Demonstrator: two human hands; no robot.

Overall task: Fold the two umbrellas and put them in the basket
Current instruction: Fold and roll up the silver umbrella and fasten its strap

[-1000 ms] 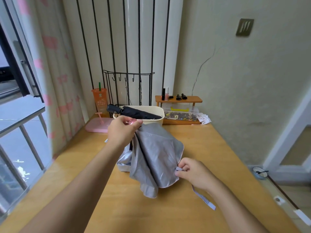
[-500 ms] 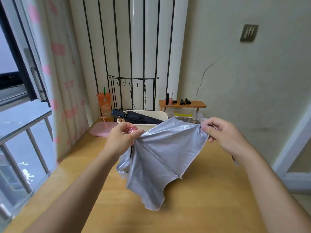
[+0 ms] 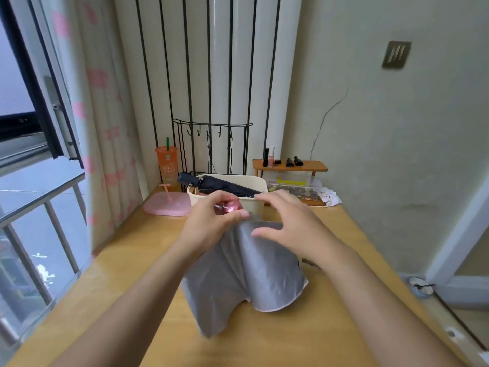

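Observation:
A silver-grey umbrella point(image 3: 246, 276) hangs over the wooden table point(image 3: 127, 263), its loose canopy drooping down to the tabletop. My left hand point(image 3: 209, 223) grips its top end, where a pink tip shows between the fingers. My right hand point(image 3: 288, 223) lies on the upper canopy with fingers spread, thumb pressing the fabric. Behind them stands a cream basket point(image 3: 254, 205). A folded black umbrella point(image 3: 225, 185) lies in the basket, its handle sticking out over the left rim.
An orange cup with a green straw point(image 3: 166, 168) and a pink tray point(image 3: 166, 206) sit at the back left. A small wooden shelf with bottles point(image 3: 289, 165) and a clear box point(image 3: 293, 186) stand at the back right. A window and curtain line the left.
My right hand let go of the canopy edge it had stretched out to the right and moved in onto the top of the fabric. The canopy now droops instead of being spread.

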